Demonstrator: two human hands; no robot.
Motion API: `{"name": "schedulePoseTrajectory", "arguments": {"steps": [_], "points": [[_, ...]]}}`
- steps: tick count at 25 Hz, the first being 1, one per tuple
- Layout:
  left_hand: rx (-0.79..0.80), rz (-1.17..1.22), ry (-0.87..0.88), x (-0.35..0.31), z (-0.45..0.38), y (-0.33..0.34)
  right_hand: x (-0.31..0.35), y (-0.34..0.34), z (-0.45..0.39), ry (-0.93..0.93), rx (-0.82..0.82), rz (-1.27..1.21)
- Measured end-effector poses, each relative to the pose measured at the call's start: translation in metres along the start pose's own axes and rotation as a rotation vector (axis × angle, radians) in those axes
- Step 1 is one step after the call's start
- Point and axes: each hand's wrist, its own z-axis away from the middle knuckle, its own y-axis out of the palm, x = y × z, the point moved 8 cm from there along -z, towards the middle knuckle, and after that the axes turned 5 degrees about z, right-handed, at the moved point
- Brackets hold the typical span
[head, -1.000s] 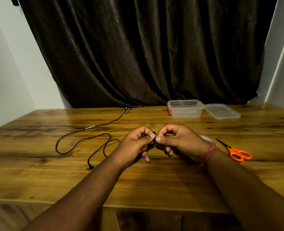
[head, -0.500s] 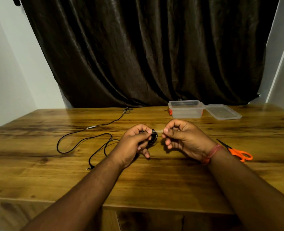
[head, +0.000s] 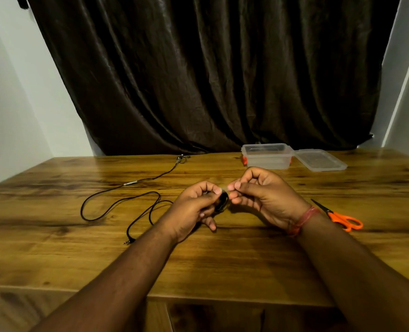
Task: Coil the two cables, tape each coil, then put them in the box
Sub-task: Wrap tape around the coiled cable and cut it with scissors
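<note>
Above a wooden table (head: 54, 236), the left hand (head: 193, 207) grips a small black coiled cable (head: 222, 200); the right hand (head: 263, 195) pinches something small beside it. A loose black cable (head: 117, 202) lies left; a clear plastic box (head: 267, 155) sits behind.

scissors (head: 340, 218): orange handles, on table right | curtain (head: 210, 73): dark, behind table (head: 54, 248)

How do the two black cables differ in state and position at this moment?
The cable in the hands is wound into a small tight coil; the cable on the table lies uncoiled in loose loops. The coil is held up between the left hand and the right hand; the loose cable lies untouched, left of them. Both are thin and black.
</note>
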Motion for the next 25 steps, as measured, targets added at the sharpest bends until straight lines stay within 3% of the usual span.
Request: {"name": "schedulePoseTrajectory", "arguments": {"steps": [4,8,12,25], "points": [[0.097,0.127,-0.052,0.003,0.001,0.007,0.005,-0.002,-0.001,-0.05,-0.071,-0.023],[0.017,0.322,-0.036,-0.004,0.001,-0.001,0.013,-0.027,-0.002,-0.128,-0.277,-0.082],[0.005,0.372,-0.029,-0.006,-0.002,-0.006,0.013,-0.04,-0.002,-0.176,-0.426,0.101],[-0.06,0.199,-0.018,-0.001,-0.004,-0.007,0.018,-0.002,0.003,-0.341,-0.27,0.719]]}}
